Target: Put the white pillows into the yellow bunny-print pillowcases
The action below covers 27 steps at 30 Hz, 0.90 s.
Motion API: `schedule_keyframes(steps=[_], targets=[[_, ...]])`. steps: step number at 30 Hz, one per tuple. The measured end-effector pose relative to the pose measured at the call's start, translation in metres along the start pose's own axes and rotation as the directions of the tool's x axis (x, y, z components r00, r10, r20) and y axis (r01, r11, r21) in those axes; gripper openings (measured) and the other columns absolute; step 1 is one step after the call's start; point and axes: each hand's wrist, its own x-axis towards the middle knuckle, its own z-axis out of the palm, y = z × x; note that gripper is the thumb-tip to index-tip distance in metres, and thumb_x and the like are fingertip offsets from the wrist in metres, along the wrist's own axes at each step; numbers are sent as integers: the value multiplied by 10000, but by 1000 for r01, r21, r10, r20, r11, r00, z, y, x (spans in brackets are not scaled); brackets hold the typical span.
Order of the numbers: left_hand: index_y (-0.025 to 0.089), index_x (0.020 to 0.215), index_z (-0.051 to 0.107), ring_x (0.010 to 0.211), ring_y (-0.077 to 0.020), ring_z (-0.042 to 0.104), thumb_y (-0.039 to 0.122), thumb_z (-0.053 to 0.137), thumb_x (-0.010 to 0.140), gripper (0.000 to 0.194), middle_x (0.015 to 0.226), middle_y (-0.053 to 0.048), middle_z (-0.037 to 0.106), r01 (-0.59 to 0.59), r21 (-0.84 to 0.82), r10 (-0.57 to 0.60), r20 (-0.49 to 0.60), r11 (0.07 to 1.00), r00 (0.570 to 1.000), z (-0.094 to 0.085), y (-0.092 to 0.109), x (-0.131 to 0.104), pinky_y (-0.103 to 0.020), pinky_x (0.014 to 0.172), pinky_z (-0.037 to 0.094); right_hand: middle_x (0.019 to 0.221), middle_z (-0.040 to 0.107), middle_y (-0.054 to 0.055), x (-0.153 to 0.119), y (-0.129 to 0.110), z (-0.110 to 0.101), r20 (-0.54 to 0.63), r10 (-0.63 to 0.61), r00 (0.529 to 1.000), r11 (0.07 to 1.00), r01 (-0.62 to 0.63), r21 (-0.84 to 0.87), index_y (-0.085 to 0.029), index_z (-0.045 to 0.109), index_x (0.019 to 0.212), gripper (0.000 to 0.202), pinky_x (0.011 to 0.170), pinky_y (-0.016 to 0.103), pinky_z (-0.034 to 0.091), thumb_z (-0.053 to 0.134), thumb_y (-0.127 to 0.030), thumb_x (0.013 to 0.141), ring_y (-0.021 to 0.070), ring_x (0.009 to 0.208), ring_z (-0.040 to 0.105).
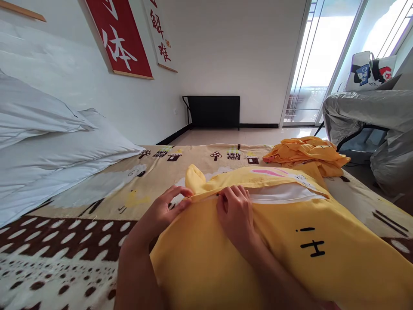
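A yellow pillowcase (206, 254) with "Hi" printed in black lies across the bed in front of me. White fabric (284, 193) shows through its long opening on the right side. My left hand (167, 211) pinches the left end of the opening's edge, beside a yellow corner that sticks up. Over the middle of the same edge, my right hand (237, 213) is closed with curled fingers on the cloth. The white part is uncovered to the right of my right hand.
Crumpled yellow cloth (306, 155) lies at the bed's far right. White pillows or bedding (58, 146) are heaped at the left on the patterned blanket (200, 155). A black panel (214, 112) stands by the far wall. A silver-covered table (371, 107) holds printed bags (371, 71).
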Motion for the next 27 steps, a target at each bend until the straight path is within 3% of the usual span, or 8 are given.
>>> schedule_keyframes(steps=[5,9,14,22,27], targets=[[223,1091,544,1089,-230,522,338,514,776,336,1133,-48,594,-148,151,150,-5,977,989,22,41,5,-348,975,375,869,579,33,0,-2,-2,4,-3,1000,1000,3,-7,-194,565,762,131,769,302,350,479,-134,841,182,862,484],[202,966,560,927,-213,574,283,431,818,212,990,-58,636,-145,182,146,8,973,989,35,56,9,-323,857,424,870,596,31,0,-1,-1,-2,-34,999,999,34,3,-193,552,764,149,790,302,351,461,-93,826,175,874,501],[215,719,444,657,-162,516,308,329,877,216,697,-8,562,-76,190,84,-35,979,996,40,55,14,-274,644,379,770,604,27,0,1,2,-19,-79,997,997,79,-19,-199,538,733,151,822,316,353,456,-109,823,178,815,506],[241,745,333,615,-172,484,271,274,882,152,628,20,479,38,97,-16,-212,995,977,67,54,28,-272,588,321,728,608,25,2,1,0,3,-90,996,990,89,-109,-196,532,702,175,804,297,360,457,-117,839,172,770,526],[236,728,364,614,-172,476,273,287,872,168,635,3,510,53,71,-27,-321,996,947,68,44,32,-272,599,316,742,620,32,6,9,-2,-22,-38,999,981,33,-193,-193,540,701,153,780,305,356,479,-123,822,181,779,534]])
